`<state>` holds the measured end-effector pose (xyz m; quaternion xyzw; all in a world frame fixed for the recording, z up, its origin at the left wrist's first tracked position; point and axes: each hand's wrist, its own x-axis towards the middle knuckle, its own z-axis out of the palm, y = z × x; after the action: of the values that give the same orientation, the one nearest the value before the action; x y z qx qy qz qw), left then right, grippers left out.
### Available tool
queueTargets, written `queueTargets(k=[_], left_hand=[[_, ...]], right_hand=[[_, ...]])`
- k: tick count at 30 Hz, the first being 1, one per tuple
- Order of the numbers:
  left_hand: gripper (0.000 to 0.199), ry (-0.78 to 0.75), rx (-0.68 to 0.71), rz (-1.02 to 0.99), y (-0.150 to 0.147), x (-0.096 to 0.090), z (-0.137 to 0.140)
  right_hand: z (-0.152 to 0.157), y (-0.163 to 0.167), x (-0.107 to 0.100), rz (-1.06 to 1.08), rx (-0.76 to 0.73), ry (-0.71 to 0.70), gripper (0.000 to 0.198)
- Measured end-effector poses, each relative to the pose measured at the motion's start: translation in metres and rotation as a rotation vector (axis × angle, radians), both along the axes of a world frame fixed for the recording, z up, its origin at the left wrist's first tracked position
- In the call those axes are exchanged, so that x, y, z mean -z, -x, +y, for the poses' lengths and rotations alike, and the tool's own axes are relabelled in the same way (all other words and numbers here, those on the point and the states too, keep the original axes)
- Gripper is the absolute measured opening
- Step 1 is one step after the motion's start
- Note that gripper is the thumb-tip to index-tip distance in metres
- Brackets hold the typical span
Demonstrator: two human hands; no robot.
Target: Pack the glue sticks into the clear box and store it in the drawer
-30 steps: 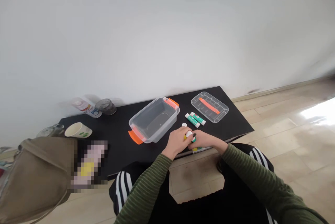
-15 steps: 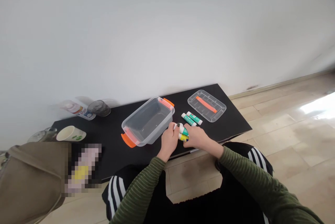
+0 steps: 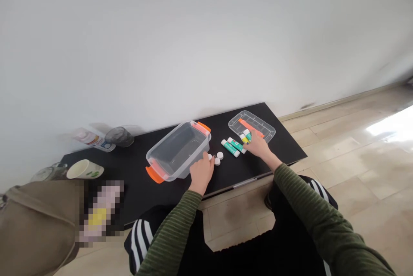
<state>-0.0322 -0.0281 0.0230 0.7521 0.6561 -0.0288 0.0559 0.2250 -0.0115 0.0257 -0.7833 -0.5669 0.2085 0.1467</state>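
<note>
My right hand is closed round two glue sticks, a yellow glue stick and a green glue stick, and is over the near edge of the clear lid. Just left of that hand, two green glue sticks with white ends lie side by side on the black table. My left hand is at the near right side of the clear box, its fingers curled and pinching a small white cap. Beside its fingertips are two more round white caps and a small dark piece.
The open box has orange latches and stands mid-table. Toward the left are a paper cup, a dark glass, a white can lying tilted, and a brown bag. A wall rises behind the black table.
My hands have moved apart. The right one has carried the yellow and green glue sticks rightward and away from me to the lid, while the left stays by the box, with white caps now showing.
</note>
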Motion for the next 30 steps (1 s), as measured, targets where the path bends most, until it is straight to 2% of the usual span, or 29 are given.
queueTargets(k=[7,16,24,30], left_hand=[[0.043,0.011,-0.012,0.030,-0.003,0.020,0.008],[0.043,0.092,-0.045,-0.155,-0.007,0.015,0.006],[0.066,0.076,0.045,-0.269,-0.003,0.028,-0.003],[0.053,0.026,0.158,-0.298,0.002,0.030,-0.004]], right_hand=[[0.017,-0.001,0.011,-0.058,-0.060,0.036,0.067],[0.018,0.006,0.016,-0.068,-0.150,-0.031,0.053],[0.013,0.008,0.022,-0.014,-0.214,-0.046,0.049],[0.009,0.009,0.022,-0.046,-0.242,-0.055,0.041]])
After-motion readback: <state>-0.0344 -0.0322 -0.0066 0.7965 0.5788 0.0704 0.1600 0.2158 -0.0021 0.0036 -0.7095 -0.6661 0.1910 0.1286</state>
